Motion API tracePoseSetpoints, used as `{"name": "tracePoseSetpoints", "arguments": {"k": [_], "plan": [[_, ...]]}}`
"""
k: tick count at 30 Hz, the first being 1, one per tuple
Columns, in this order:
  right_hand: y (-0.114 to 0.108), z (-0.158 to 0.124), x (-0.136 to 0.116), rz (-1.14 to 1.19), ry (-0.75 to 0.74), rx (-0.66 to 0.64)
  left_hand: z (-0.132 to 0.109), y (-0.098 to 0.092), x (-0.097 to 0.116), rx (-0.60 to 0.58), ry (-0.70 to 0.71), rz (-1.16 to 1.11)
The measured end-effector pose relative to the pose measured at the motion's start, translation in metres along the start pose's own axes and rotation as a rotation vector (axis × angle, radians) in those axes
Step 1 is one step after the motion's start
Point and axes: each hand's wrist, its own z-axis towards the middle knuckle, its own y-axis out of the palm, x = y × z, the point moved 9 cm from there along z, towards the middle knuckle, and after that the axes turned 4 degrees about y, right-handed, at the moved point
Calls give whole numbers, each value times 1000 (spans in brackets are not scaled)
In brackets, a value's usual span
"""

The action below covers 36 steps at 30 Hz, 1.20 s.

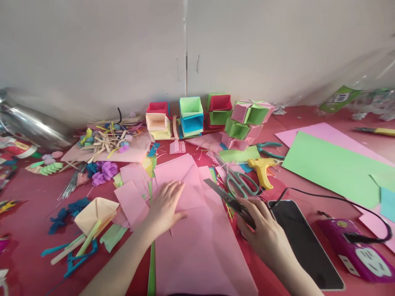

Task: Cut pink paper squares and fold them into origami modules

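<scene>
My left hand (166,207) lies with its fingers stretched out on pink paper (182,176), at the top of a larger pink sheet (200,255). My right hand (262,230) is closed around the dark handle of a utility knife (220,191). The knife's grey blade points up and left, over the right edge of the pink paper. Just beyond the knife are grey-green scissors (242,184). A yellow glue gun (262,172) sits farther right. Smaller pink pieces (132,205) lie left of my left hand.
Folded paper boxes (191,117) and a stacked pink-green paper piece (247,123) stand at the back. A black phone (305,242) and purple power adapter (354,246) lie right. Green card (324,168), pliers (271,150), paper flowers (105,172) and a metal flask (33,123) surround the work.
</scene>
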Motion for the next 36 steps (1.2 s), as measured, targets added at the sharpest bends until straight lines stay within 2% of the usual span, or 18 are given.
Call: {"name": "tracePoseSetpoints", "arguments": {"k": [7, 10, 15, 21, 24, 29, 33, 36], "plan": [[18, 6, 1, -13, -22, -45, -1, -2, -1, 34, 10, -96], [19, 3, 3, -10, -47, -62, -1, -1, -3, -3, -11, -126], [20, -3, 1, 47, -131, -95, -1, 0, -5, -1, 6, -152], [24, -14, 1, 96, -190, -219, -4, 4, -11, 15, -3, -171], [22, -17, 4, 92, -183, -226, -2, 4, -5, -10, 97, -107], [23, -17, 5, 94, -185, -222, 5, 14, 15, -180, 473, 94], [25, -16, 6, 104, -186, -238, 11, 25, 12, -294, 568, 141], [24, -15, 8, 118, -188, -252, 12, 30, 7, -304, 560, 139]]}}
